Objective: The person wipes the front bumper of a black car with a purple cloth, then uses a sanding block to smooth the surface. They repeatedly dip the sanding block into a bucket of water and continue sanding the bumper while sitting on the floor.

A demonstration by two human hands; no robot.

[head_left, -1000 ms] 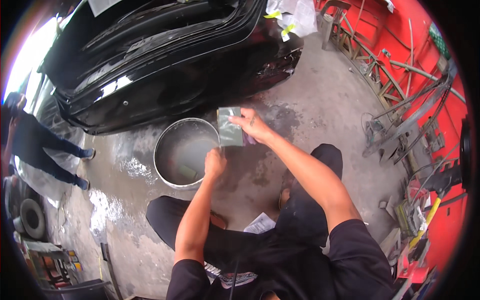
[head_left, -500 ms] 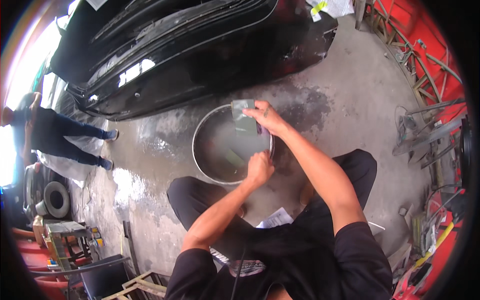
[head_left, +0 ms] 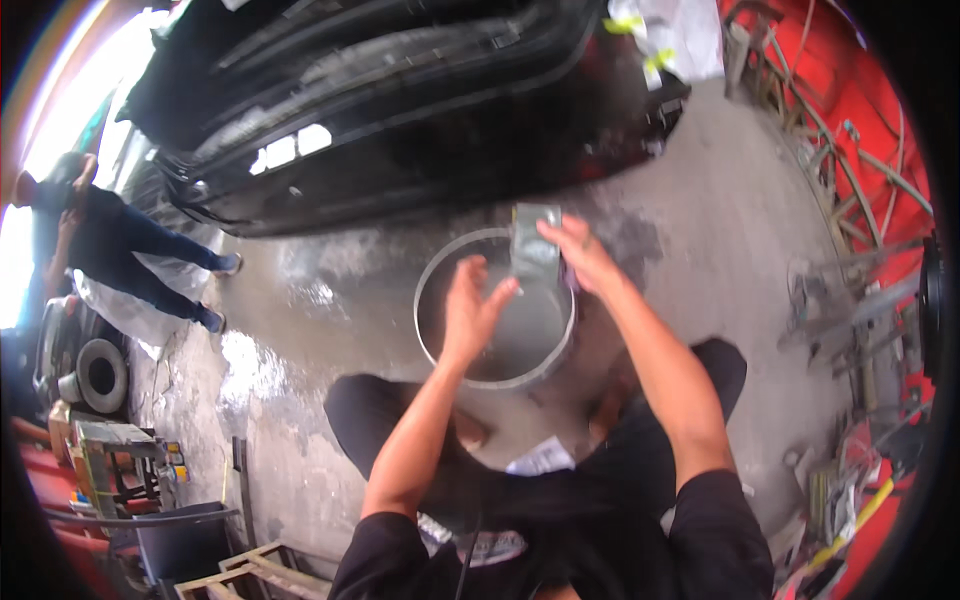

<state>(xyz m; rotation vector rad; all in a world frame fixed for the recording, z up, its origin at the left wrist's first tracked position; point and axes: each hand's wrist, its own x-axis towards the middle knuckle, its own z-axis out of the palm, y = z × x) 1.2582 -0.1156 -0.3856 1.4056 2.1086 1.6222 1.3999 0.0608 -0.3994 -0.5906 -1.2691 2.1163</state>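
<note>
The grey rectangular sheet (head_left: 535,243) was up in the air over the far rim of the round metal basin (head_left: 432,335), held upright and a little tilted, its lower edge hanging just inside the basin's ring. Your right hand (head_left: 583,257) had it by the right edge, fingers (head_left: 556,228) closed on the sheet with the thumb side hidden behind it. Your left hand (head_left: 468,310) was just beside the sheet on the near left, fingers spread wide and loosely curled, the fingertips close to its lower left corner; whether they touched it could not be told. That hand hung above the basin's greyish, wet-looking inside. The basin stood on the concrete floor (head_left: 700,230) between your knees, which were covered in dark trousers, and a pale scrap of paper (head_left: 541,458) lay near its close side. The floor to the left of the basin shone wet. Beyond the basin lay a large black car body part (head_left: 400,120), glossy and stretched across the top of the view. At far left a person in dark clothes (head_left: 110,240) stood well apart beside a tyre (head_left: 100,375), and red metal framing (head_left: 860,130) ran along the right side.
</note>
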